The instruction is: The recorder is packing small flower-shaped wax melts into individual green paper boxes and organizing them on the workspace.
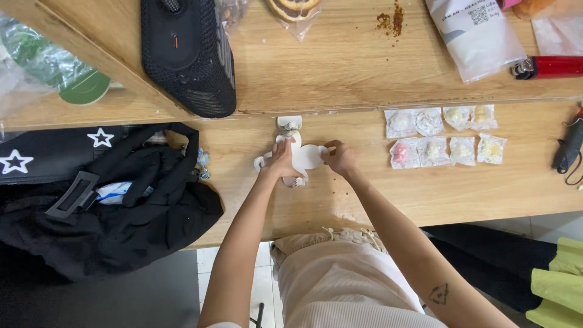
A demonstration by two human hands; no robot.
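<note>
A soft black bag point(115, 206) slumps at the left end of the pale wooden counter point(364, 194). Above it a black mesh shoe point(188, 54) lies on a raised wooden ledge. At centre, the left hand point(282, 161) presses palm-down on a flat white cut-out piece point(305, 156) with rounded lobes, which lies on the counter. The right hand point(340, 159) pinches its right edge, fingers curled. Further right, eight small clear packets point(446, 136) sit in two rows, then a red lighter point(549, 67).
</note>
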